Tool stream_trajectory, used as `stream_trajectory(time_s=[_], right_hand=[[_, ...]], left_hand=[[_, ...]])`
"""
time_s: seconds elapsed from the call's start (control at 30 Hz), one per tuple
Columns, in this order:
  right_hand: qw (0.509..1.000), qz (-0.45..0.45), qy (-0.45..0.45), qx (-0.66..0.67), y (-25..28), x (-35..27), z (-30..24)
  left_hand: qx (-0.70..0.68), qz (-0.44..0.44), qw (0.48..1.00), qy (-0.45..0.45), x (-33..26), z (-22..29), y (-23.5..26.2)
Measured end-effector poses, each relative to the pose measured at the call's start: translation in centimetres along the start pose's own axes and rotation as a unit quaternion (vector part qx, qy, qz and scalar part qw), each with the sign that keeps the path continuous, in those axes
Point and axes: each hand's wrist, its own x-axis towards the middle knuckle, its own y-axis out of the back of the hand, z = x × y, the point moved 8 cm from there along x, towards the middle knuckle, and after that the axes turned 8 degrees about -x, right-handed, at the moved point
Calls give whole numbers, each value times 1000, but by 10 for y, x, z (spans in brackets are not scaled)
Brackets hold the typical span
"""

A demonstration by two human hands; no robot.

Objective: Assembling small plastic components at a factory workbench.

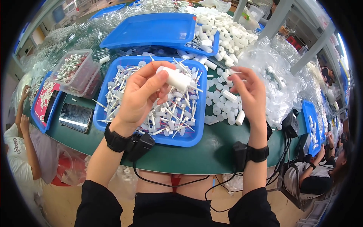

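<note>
Between the thumb and fingers of my left hand (139,89) is a white plastic cylinder (177,79), with a thin pale stem sticking out of its right end. It is held over a blue tray (193,140), tilted slightly down to the right. The tray is heaped with small white stick-like parts (177,117) with translucent tabs. My right hand (250,90) is raised to the right of the cylinder, apart from it, fingers bent and spread with nothing seen in them. Below that hand lie loose translucent discs (219,101) and a few white cylinders (239,117).
An empty-looking blue tray (151,30) lies behind, beside a big pile of white cylinders (227,32). Clear plastic boxes (75,72) and a phone (76,118) are at left. Plastic bags (264,75) cover the right. Black cables (166,182) hang from my wrists. Other people work at both sides.
</note>
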Motion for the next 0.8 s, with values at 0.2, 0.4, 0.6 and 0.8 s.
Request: stream_trajectory(time_s=[0.2, 0.4, 0.6, 0.8], right_hand=[[971, -132, 70, 187, -58, -27, -46], [976, -95, 82, 176, -51, -29, -45], [980, -32, 128, 149, -33, -29, -49], [980, -17, 171, 96, -33, -28, -54]], left_hand=[[15, 62, 997, -54, 1, -3, 0], [146, 22, 985, -88, -3, -3, -14], [182, 46, 974, -126, -5, 4, -12], [226, 56, 962, -144, -8, 5, -12]])
